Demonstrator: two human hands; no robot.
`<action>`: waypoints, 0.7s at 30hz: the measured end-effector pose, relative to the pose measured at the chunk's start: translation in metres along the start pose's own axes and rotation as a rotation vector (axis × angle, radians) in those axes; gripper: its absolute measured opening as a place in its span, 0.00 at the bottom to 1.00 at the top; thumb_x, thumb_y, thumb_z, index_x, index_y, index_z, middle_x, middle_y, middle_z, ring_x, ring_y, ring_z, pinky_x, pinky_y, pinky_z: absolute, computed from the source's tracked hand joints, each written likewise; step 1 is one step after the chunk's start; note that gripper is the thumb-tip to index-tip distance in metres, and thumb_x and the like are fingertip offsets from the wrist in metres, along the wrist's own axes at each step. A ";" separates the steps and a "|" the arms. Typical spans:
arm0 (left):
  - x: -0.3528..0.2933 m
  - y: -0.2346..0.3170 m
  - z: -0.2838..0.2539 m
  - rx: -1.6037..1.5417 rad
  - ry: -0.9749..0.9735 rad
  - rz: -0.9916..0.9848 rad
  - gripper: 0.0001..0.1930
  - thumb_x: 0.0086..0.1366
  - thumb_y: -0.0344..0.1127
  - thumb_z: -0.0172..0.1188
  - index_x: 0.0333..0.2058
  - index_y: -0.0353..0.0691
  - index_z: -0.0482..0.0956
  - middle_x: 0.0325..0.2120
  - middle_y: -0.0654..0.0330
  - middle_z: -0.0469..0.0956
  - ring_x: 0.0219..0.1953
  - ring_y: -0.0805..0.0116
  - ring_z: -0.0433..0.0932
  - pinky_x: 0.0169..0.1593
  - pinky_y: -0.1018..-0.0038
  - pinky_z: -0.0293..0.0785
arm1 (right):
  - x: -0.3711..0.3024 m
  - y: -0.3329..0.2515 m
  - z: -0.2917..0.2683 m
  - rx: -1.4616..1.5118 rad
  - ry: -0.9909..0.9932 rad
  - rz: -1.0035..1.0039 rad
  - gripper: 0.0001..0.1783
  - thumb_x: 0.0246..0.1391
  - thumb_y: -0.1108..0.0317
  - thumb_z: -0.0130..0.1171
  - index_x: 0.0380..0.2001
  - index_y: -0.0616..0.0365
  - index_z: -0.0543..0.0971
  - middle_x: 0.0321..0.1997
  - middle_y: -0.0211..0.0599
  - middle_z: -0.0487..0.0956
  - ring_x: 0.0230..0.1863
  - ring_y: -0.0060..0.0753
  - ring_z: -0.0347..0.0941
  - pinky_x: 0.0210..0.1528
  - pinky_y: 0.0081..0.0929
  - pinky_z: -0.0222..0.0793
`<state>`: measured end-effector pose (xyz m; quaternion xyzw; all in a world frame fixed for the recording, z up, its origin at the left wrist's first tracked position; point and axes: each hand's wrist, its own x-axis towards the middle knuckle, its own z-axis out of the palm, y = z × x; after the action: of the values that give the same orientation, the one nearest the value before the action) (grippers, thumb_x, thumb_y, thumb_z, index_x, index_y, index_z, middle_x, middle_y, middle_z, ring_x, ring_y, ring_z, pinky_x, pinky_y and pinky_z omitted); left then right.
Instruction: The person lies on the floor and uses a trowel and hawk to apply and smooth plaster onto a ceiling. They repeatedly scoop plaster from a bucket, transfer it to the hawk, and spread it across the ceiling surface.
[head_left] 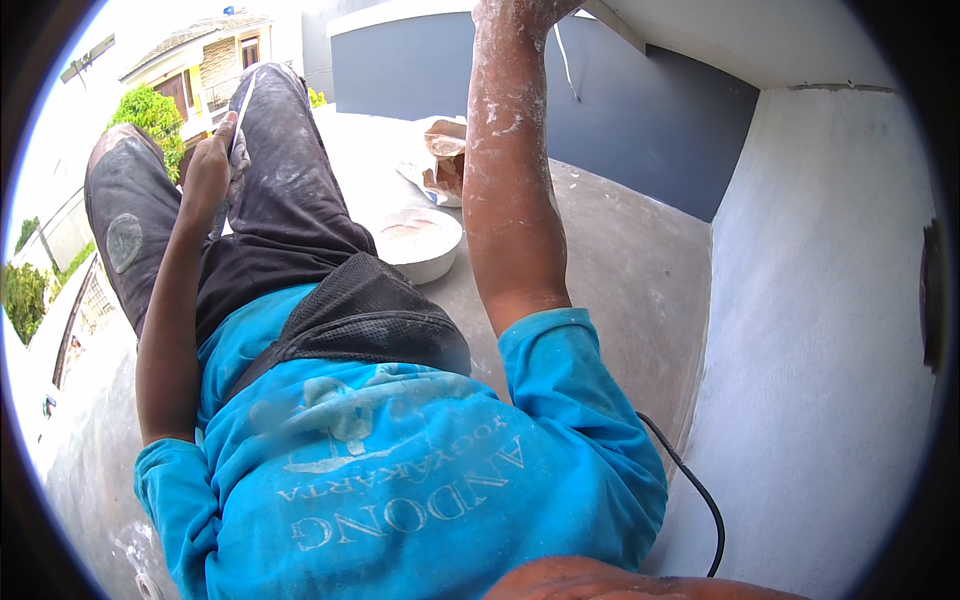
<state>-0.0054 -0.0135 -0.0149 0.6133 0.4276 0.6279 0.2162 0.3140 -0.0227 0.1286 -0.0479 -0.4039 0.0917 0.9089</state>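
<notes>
My left hand (207,172), at the left over my thighs, is closed round a thin, pale, flat blade-like tool (246,95) seen edge-on. Greyish paste seems to cling to it beside the fingers. My right arm (508,130) reaches up, smeared with white paste. Only the wrist end of my right hand (522,10) shows at the upper edge; its fingers are cut off, so whatever it holds is hidden. Beyond my lap stands a white basin (425,262) with pale paste inside. Behind the basin is an open, crumpled paper bag (445,150).
A dark grey wall panel (620,130) rises ahead, below a white overhang (760,35). On the right stands a pale plastered wall (800,300). A black cable (700,485) curves beside my right sleeve. The dusty concrete floor (610,250) stretches around me.
</notes>
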 end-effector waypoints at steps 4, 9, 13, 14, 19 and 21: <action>-0.010 0.019 0.011 -0.039 -0.012 -0.047 0.23 0.72 0.49 0.43 0.18 0.46 0.67 0.11 0.69 0.63 0.09 0.80 0.55 0.14 0.79 0.50 | -0.035 -0.026 0.004 0.050 -0.091 -0.071 0.16 0.53 0.69 0.58 0.39 0.73 0.71 0.34 0.44 0.76 0.34 0.32 0.71 0.38 0.33 0.68; -0.015 0.012 0.003 -0.011 0.022 0.029 0.22 0.72 0.51 0.43 0.21 0.46 0.66 0.11 0.69 0.62 0.08 0.80 0.54 0.11 0.80 0.50 | -0.055 -0.028 -0.043 0.356 0.107 0.148 0.33 0.45 0.71 0.54 0.56 0.67 0.61 0.54 0.47 0.67 0.54 0.39 0.66 0.57 0.36 0.65; 0.006 -0.002 -0.001 0.046 0.058 0.076 0.21 0.71 0.51 0.43 0.22 0.47 0.66 0.11 0.68 0.62 0.08 0.81 0.54 0.10 0.81 0.50 | 0.019 0.048 -0.126 0.654 -0.130 0.182 0.31 0.45 0.72 0.51 0.56 0.67 0.64 0.54 0.50 0.69 0.58 0.47 0.67 0.62 0.39 0.65; -0.001 0.013 0.009 0.007 0.011 -0.010 0.21 0.71 0.51 0.43 0.21 0.47 0.66 0.11 0.68 0.63 0.08 0.80 0.55 0.11 0.81 0.50 | 0.036 0.062 -0.145 0.732 -0.234 0.255 0.30 0.46 0.72 0.51 0.56 0.68 0.64 0.55 0.51 0.70 0.58 0.48 0.67 0.61 0.38 0.66; -0.003 0.005 0.011 0.024 0.012 -0.005 0.21 0.71 0.52 0.43 0.22 0.47 0.66 0.11 0.69 0.61 0.08 0.80 0.54 0.11 0.81 0.51 | 0.084 0.100 -0.165 0.843 -0.421 0.494 0.23 0.54 0.74 0.50 0.53 0.76 0.67 0.57 0.56 0.71 0.58 0.49 0.68 0.61 0.36 0.69; -0.001 0.004 0.009 0.007 0.002 -0.009 0.21 0.71 0.52 0.43 0.22 0.47 0.67 0.11 0.69 0.61 0.07 0.80 0.54 0.11 0.81 0.51 | 0.094 0.100 -0.156 0.797 -0.427 0.432 0.22 0.56 0.72 0.51 0.50 0.78 0.69 0.55 0.58 0.72 0.58 0.50 0.69 0.61 0.36 0.70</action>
<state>0.0045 -0.0141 -0.0136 0.6116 0.4325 0.6261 0.2166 0.4789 0.0928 0.0759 0.2401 -0.4953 0.4328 0.7139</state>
